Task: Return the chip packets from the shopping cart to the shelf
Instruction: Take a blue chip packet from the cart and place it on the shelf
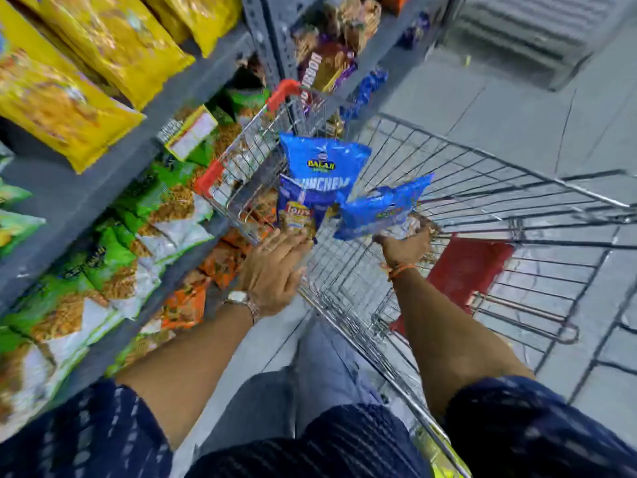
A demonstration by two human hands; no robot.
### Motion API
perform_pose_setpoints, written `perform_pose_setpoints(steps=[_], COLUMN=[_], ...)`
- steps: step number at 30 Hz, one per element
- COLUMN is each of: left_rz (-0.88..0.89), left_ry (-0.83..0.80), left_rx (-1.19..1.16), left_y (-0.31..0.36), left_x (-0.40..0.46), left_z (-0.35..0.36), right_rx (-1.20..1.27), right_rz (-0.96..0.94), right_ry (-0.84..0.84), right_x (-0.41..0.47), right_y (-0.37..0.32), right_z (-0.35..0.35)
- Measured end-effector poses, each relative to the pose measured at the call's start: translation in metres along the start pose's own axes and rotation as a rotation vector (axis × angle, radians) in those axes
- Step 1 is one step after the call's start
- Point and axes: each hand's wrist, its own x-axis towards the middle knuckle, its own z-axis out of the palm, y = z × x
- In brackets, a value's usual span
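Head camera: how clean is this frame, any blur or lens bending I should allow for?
Head view: motion blur smears the yellow packets on the grey metal shelf; the light-blue chip packet in the left hand reads sharpest; the second blue packet at the right hand is soft; wide-angle bending curves the wire shopping cart; lighting even, no harsh glare.

Person is wearing a dark navy top with faint pale woven stripes, sleeves ending above the elbows, forearms bare. Left hand [275, 270] is showing a ring on one finger; a silver metal-band watch [241, 300] is sitting just behind it. Right hand [406, 248] is carrying an orange thread band [400, 270] at the wrist. Light blue-grey trousers are showing between the arms.
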Motion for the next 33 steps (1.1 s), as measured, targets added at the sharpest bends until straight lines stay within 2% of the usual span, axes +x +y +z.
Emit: perform_pose_setpoints(steps=[1, 4, 6, 9, 14, 19, 23, 28, 33], left_rz=[0.023, 0.048, 0.088, 0.116, 0.119, 0.102, 0.111, 0.095, 0.047], left_ry=[0.032, 0.091, 0.182, 0.298, 0.374, 0.401, 0.423, 0.375, 0.106], left_rx=[0.010, 0.007, -0.007, -0.018, -0.031, 0.021, 0.041, 0.018, 0.131], left_y=[-0.005, -0.010, -0.009, -0.010, -0.013, -0.016, -0.015, -0.013, -0.008], left_x=[0.002, 0.005, 0.005, 0.006, 0.009, 0.010, 0.012, 0.010, 0.004], left_z=[0.006, 0.010, 0.014, 0.016, 0.025, 0.029, 0.026, 0.024, 0.007], right_rx=[0.043, -0.048, 0.047, 0.126, 0.029, 0.131, 0.162, 0.097, 0.063], right_rz=[-0.071, -0.392, -0.404, -0.502, -0.403, -0.273, -0.240, -0.291, -0.418], right_ry=[-0.004, 0.047, -0.100, -0.259, -0.171, -0.240, -0.298, -0.231, -0.181], right_x=[0.023, 0.107, 0.164, 0.181, 0.182, 0.184, 0.173, 0.155, 0.100], right_y=[0.003, 0.020, 0.048, 0.034, 0.040, 0.035, 0.024, 0.022, -0.008], right_z=[0.001, 0.007, 0.004, 0.001, 0.002, 0.005, 0.014, 0.015, 0.008])
